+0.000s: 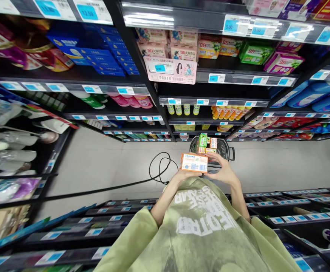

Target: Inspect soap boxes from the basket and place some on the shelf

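An orange-and-white soap pack (pixel 194 163) is held in front of my body, with a printed white face carrying a barcode turned up. My left hand (pixel 185 175) grips its lower left side, the fingers partly hidden beneath it. My right hand (pixel 222 170) holds the right end, thumb and fingers at the corners. Just beyond the pack, a black shopping basket (pixel 227 148) stands on the floor. Inside it lie a green soap pack (pixel 203 140) and several orange-and-white packs (pixel 213 142), partly covered by my right hand and the held pack.
Shelves ahead carry orange soap packs (pixel 209 47), green packs (pixel 256 52), pink packs (pixel 183 53) and orange bottles (pixel 227 112). Price tags line the shelf edges. A black cable (pixel 108 187) loops across the grey floor (pixel 96 162) to my left. More shelving (pixel 303 202) runs close behind me.
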`<state>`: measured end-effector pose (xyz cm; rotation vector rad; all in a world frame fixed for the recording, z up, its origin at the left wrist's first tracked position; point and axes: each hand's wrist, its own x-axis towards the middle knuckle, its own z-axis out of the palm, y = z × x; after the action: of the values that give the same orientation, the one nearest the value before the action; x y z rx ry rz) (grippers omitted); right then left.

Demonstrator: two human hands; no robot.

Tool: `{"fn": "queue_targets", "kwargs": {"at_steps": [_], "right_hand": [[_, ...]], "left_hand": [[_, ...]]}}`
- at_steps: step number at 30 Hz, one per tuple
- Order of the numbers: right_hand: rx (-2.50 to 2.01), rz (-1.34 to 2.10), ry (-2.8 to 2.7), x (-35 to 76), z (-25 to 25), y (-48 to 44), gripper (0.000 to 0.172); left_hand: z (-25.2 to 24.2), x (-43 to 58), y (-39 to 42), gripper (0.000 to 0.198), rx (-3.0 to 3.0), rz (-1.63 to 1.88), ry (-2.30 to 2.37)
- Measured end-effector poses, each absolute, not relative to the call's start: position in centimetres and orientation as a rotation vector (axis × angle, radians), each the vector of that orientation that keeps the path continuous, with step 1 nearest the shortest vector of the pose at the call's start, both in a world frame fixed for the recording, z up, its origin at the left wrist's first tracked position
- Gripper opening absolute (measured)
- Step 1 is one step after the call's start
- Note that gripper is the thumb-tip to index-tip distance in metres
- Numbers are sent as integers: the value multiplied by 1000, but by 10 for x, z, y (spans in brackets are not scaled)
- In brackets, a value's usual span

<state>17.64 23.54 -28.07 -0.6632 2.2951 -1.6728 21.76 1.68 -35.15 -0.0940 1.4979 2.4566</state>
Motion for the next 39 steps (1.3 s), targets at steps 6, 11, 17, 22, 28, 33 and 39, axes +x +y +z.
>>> {"fn": "queue_targets", "kwargs": {"at_steps": [6, 11, 17, 22, 28, 33, 39], "right_hand": [[-649, -1634, 2271, 173, -274, 238, 82], [-639, -1576, 2217, 167, -273, 245, 88], [-691, -1636, 2182, 172, -281, 232, 108], [-786, -1553, 2305, 176, -280, 219, 71], [-601, -1919, 2154, 178, -293, 230, 58], [-537, -2169, 1991, 174, -307, 242, 67], [-502, -2279, 1884, 174, -320, 258, 73]], "left_hand": [[-350, 217, 14, 78, -5, 2381, 1326], [-347, 214, 16, 67, -104, 2295, 1609], [-324, 202, 18, 58, 295, 1973, 2444], [-310, 204, 21, 64, 335, 1455, 2749], [-301, 204, 14, 82, 400, 1633, 2695], [-298, 207, 10, 74, 343, 2022, 2445], [-308, 210, 5, 76, 264, 2334, 1955]]}}
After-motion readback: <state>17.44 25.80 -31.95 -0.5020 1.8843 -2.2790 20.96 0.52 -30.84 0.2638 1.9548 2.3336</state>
